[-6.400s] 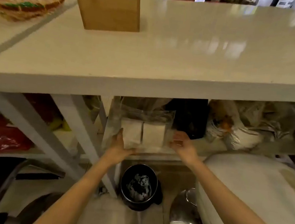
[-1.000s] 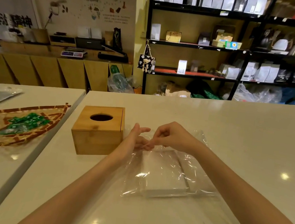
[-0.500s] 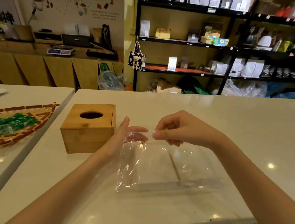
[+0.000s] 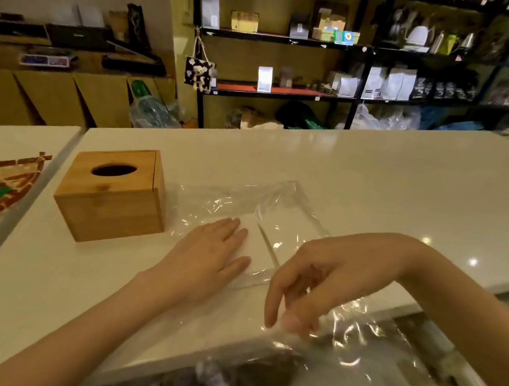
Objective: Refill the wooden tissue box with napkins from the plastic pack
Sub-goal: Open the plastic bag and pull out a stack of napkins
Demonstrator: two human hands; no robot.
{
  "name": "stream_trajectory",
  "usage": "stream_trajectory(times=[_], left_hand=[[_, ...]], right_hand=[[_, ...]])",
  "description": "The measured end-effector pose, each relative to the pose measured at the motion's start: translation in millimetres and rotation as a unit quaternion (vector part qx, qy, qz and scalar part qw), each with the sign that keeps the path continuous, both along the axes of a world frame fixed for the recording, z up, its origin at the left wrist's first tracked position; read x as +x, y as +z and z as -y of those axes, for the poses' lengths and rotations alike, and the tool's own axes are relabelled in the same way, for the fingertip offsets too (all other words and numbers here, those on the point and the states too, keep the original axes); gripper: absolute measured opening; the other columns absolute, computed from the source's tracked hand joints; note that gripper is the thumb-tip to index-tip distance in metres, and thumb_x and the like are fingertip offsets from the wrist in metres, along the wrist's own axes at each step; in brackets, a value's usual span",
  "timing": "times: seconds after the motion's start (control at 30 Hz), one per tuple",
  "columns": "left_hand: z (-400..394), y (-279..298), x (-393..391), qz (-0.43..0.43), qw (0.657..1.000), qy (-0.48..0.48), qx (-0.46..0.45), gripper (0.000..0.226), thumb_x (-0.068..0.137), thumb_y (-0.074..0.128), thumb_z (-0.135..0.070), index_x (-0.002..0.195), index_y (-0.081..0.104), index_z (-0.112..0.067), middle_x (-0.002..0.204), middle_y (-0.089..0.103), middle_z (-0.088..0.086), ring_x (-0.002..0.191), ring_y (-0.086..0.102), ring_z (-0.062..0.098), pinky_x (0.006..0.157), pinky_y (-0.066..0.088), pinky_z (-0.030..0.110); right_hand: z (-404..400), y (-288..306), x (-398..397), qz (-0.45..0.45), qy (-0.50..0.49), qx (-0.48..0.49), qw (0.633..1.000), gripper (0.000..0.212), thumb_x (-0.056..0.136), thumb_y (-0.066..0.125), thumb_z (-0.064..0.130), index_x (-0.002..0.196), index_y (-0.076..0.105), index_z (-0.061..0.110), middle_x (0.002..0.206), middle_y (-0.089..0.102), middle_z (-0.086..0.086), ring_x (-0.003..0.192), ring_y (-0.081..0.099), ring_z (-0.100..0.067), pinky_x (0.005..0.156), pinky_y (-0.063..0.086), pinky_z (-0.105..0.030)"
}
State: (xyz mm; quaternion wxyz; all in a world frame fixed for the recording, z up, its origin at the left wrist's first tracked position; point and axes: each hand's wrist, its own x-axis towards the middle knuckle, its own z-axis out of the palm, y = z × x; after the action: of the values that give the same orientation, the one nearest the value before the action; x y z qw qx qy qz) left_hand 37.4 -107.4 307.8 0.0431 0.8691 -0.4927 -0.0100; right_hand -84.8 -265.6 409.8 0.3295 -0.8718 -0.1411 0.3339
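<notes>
The wooden tissue box (image 4: 113,195) stands on the white counter (image 4: 406,184), its oval top hole dark. To its right lies the clear plastic pack (image 4: 246,201) with two stacks of white napkins (image 4: 290,228) inside. My left hand (image 4: 208,251) rests flat, fingers spread, on the left napkin stack. My right hand (image 4: 306,281) is near the counter's front edge, its fingertips pinched on a stretched flap of the plastic pack that reaches toward me.
A woven basket (image 4: 0,183) with green sweets sits on the neighbouring counter at the left. Dark shelves (image 4: 327,45) with packets stand behind the counter. The counter's front edge runs just under my right hand.
My right hand has drawn the plastic flap from above the pack down toward the counter's front edge. My left hand has dropped flat onto the napkins. The view has tilted down.
</notes>
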Motion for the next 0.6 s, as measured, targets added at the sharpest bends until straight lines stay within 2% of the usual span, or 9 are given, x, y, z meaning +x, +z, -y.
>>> stream_trajectory(times=[0.07,0.13,0.2,0.27,0.33,0.47,0.6], left_hand=[[2.0,-3.2,-4.0,-0.022,1.000,0.013,0.012,0.097,0.065,-0.008,-0.068,0.147,0.010,-0.019,0.158,0.004,0.003,0.145,0.002,0.014,0.116,0.001,0.028],[2.1,-3.3,-6.9,-0.046,0.999,0.021,0.018,0.100,0.066,-0.006,-0.076,0.147,0.005,-0.020,0.158,-0.001,0.001,0.145,-0.003,0.011,0.114,-0.005,0.027],[2.7,-3.4,-7.8,-0.050,0.998,0.024,0.018,0.092,0.072,-0.002,-0.073,0.148,0.002,-0.020,0.158,-0.004,0.000,0.144,-0.006,0.010,0.112,-0.008,0.026],[4.1,-4.5,-5.5,-0.049,0.998,0.026,0.018,0.073,0.087,0.008,-0.060,0.147,0.000,-0.020,0.158,-0.005,0.000,0.144,-0.008,0.009,0.113,-0.009,0.027],[6.6,-6.6,1.2,-0.055,0.998,0.033,0.017,0.064,0.094,0.016,-0.050,0.147,0.000,-0.019,0.158,-0.006,0.000,0.144,-0.008,0.009,0.115,-0.008,0.029],[18.2,-7.4,25.2,-0.050,0.998,0.038,0.019,0.062,0.095,0.018,-0.048,0.147,0.000,-0.020,0.158,-0.006,-0.001,0.144,-0.008,0.009,0.116,-0.007,0.032],[36.3,-2.1,52.2,-0.042,0.997,0.056,0.037,0.060,0.096,0.017,-0.046,0.147,-0.001,-0.021,0.158,-0.009,-0.002,0.144,-0.008,0.012,0.118,-0.004,0.036]], right_hand=[[8.2,-3.6,3.5,0.047,-0.058,0.024,0.997,0.021,0.092,0.054,0.019,0.102,0.067,0.007,0.071,0.062,-0.005,0.065,0.057,-0.010,0.065,0.047,-0.028],[16.9,-12.1,8.7,0.098,-0.114,0.009,0.989,0.019,0.093,0.053,0.023,0.100,0.068,0.014,0.077,0.064,0.001,0.070,0.058,-0.007,0.066,0.047,-0.022],[24.8,-25.0,15.2,0.143,-0.148,-0.062,0.976,0.023,0.091,0.054,0.030,0.110,0.064,0.023,0.099,0.066,0.008,0.090,0.060,-0.004,0.080,0.047,-0.020],[30.5,-38.2,21.6,0.160,-0.160,-0.148,0.963,0.039,0.090,0.054,0.035,0.128,0.051,0.024,0.126,0.056,0.005,0.113,0.052,-0.011,0.096,0.041,-0.024],[33.6,-48.7,27.0,0.165,-0.168,-0.169,0.957,0.049,0.092,0.052,0.035,0.137,0.041,0.020,0.140,0.044,0.002,0.125,0.042,-0.015,0.099,0.033,-0.024],[43.3,-65.0,43.5,0.195,-0.187,-0.159,0.950,0.051,0.093,0.050,0.034,0.139,0.037,0.016,0.145,0.037,-0.001,0.131,0.034,-0.017,0.105,0.026,-0.027],[58.0,-83.0,70.1,0.252,-0.196,-0.192,0.928,0.048,0.094,0.049,0.029,0.139,0.037,0.017,0.145,0.036,-0.006,0.137,0.026,-0.022,0.113,0.021,-0.032]])
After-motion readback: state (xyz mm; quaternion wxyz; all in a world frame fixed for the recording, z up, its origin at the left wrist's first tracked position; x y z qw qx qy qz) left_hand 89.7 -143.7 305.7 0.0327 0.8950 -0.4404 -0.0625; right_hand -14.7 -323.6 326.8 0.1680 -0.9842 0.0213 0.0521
